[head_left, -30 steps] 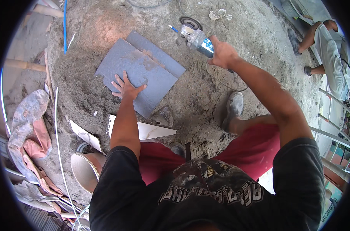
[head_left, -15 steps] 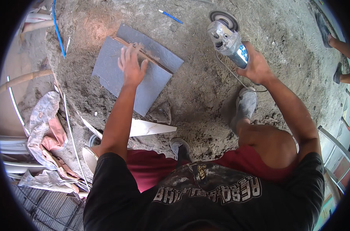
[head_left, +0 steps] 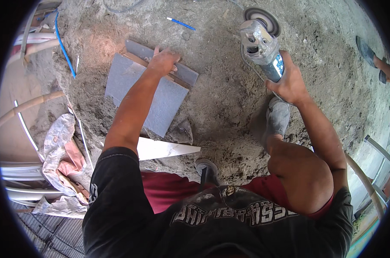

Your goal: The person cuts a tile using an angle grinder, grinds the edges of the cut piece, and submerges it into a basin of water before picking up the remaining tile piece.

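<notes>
My right hand (head_left: 289, 80) is closed round the body of an angle grinder (head_left: 263, 45), whose disc points away from me above the dirt. To the left lies a large grey tile (head_left: 147, 96) with a narrow strip of tile (head_left: 187, 75) along its far side. A brown wooden strip (head_left: 135, 58) shows in the gap between the two pieces. My left hand (head_left: 162, 62) is over the narrow strip, fingers curled at its far edge and thumb on the near side. The fingertips are partly hidden.
A blue pen (head_left: 181, 23) lies beyond the tile. Nearer me are a white pointed offcut (head_left: 165, 149) and a stone (head_left: 183, 131). The grinder's cord (head_left: 251, 66) runs by my right foot. Crumpled sacking (head_left: 59, 142) lies left; another person's foot (head_left: 366, 50) is far right.
My left hand has gone from lying spread over the cut to curling round the narrow tile strip. That strip now stands apart from the large tile. The grinder stays in my right hand.
</notes>
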Motion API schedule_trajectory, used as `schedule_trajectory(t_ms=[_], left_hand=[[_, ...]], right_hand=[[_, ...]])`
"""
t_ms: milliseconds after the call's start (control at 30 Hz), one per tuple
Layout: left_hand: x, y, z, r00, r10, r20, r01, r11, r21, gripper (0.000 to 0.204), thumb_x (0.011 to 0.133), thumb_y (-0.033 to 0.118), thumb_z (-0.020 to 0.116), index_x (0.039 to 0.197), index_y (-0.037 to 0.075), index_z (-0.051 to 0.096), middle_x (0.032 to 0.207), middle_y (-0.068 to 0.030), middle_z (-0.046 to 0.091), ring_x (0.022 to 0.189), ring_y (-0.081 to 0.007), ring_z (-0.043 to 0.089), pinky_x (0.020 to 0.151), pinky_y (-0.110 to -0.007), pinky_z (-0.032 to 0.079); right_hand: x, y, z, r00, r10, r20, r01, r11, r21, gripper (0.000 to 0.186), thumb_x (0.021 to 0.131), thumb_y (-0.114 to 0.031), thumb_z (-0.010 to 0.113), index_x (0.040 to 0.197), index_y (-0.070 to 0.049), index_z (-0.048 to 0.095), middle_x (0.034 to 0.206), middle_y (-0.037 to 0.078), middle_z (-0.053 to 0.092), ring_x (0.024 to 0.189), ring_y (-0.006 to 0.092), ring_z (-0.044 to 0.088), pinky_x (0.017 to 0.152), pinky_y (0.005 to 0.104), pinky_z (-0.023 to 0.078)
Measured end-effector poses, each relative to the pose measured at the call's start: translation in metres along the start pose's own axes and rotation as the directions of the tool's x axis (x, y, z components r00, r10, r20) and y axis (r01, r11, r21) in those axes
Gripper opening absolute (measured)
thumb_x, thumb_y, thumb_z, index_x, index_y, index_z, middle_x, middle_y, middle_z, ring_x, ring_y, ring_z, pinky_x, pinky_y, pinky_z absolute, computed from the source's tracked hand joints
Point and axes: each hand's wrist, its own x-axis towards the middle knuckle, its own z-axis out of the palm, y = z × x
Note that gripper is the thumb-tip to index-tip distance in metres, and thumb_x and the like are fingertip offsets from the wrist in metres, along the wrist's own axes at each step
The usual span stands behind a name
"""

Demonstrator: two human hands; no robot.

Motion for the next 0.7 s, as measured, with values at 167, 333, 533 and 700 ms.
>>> schedule_trajectory(t_ms=[167,333,533,700], left_hand=[[-0.005,-0.028,-0.071,0.989,-0.091,-0.118,0.029,0.894,-0.447,0.036,0.089,0.017,0.073,0.122,0.011,0.062,0.118,-0.0134,0.068,0.109,-0.0308,0.062,0.104,-0.040,0.042],[-0.012,-0.043,-0.155,0.881,-0.199,-0.429,-0.236,0.601,-0.763,0.038,0.102,0.025,0.061,0.133,0.003,0.055,0.122,-0.0082,0.066,0.110,-0.0220,0.060,0.104,-0.031,0.040],[-0.007,-0.004,-0.235,0.752,-0.441,-0.490,-0.551,-0.012,-0.834,0.042,0.108,0.031,0.049,0.140,0.003,0.050,0.121,-0.0048,0.062,0.111,-0.0154,0.056,0.101,-0.034,0.044],[-0.003,0.013,-0.232,0.799,-0.440,-0.410,-0.517,-0.156,-0.842,0.035,0.108,0.032,0.048,0.131,0.006,0.055,0.108,-0.0017,0.061,0.097,-0.0143,0.056,0.089,-0.033,0.046]], right_hand=[[-0.009,0.004,-0.006,0.996,-0.003,-0.086,0.010,0.997,0.080,0.081,0.067,-0.020,0.078,0.136,-0.001,0.041,0.110,0.028,0.066,0.104,0.0448,0.065,0.093,0.0466,0.050],[-0.013,-0.003,-0.009,0.993,-0.017,-0.118,0.041,0.978,0.206,0.082,0.067,-0.022,0.080,0.135,-0.002,0.040,0.111,0.027,0.066,0.106,0.0460,0.064,0.093,0.0479,0.050],[-0.023,0.001,-0.015,0.979,-0.030,-0.202,0.081,0.966,0.247,0.081,0.064,-0.023,0.081,0.132,-0.001,0.043,0.111,0.025,0.066,0.106,0.0421,0.066,0.094,0.0450,0.050],[-0.025,0.006,-0.018,0.968,-0.085,-0.235,0.172,0.909,0.379,0.081,0.064,-0.023,0.081,0.132,0.000,0.043,0.115,0.021,0.066,0.107,0.0359,0.065,0.096,0.0424,0.048]])
